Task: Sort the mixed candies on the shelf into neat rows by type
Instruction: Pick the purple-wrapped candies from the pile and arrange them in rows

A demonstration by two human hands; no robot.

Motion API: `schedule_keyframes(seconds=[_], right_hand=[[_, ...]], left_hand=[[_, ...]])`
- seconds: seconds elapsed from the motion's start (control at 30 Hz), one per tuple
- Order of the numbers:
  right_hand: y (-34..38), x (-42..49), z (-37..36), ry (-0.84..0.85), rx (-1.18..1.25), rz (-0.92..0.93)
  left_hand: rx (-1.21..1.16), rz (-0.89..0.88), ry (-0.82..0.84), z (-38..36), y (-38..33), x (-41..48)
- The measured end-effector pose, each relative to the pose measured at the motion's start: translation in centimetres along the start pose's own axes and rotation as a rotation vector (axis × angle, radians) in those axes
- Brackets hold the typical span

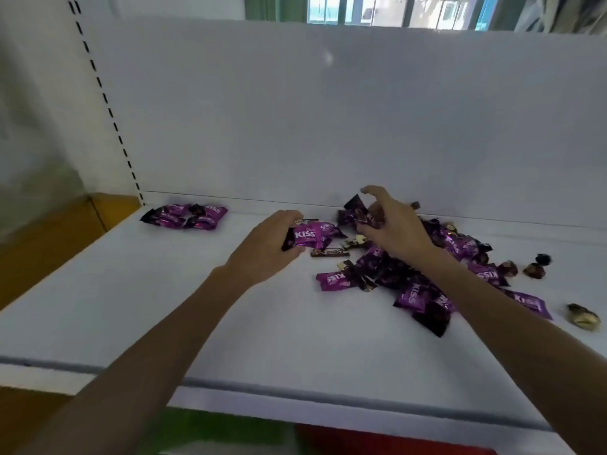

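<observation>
Candies (427, 277) loose on shelf (230, 323)

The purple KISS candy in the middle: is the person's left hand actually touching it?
Touching. The head view shows the left hand with its fingers curled over the purple KISS candy, thumb pressed under its near edge.

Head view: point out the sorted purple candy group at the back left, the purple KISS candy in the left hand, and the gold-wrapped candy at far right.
sorted purple candy group (185, 216), head view, middle of the cluster.
purple KISS candy (308, 234), head view, printed wrapper face.
gold-wrapped candy (583, 317), head view, wrapper centre.
</observation>
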State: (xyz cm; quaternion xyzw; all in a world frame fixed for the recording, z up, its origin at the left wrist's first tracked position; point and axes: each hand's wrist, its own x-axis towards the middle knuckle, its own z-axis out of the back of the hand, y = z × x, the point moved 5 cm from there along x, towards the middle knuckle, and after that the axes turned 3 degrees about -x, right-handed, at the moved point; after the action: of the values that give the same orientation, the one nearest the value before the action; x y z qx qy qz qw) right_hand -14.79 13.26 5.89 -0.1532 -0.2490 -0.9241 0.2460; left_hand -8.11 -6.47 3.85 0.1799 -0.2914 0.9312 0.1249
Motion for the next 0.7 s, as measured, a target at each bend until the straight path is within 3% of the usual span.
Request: schedule_keyframes(seconds=[0.23,0.37,0.7], right_hand=[[12.4,2.6,-7.1,0.054,0.097,0.17],[17.3,3.6,-10.9,0.11,0.032,0.248],[23.2,4.3,-16.2,0.148,-0.069,0.142]], left_hand=[[0.169,0.01,-0.087,8.5,6.5,-4.5],[0.247,0.07,-0.073,12.4,11.2,-6.8],[0.193,0.173,0.012,16.5,20.5,-8.8]])
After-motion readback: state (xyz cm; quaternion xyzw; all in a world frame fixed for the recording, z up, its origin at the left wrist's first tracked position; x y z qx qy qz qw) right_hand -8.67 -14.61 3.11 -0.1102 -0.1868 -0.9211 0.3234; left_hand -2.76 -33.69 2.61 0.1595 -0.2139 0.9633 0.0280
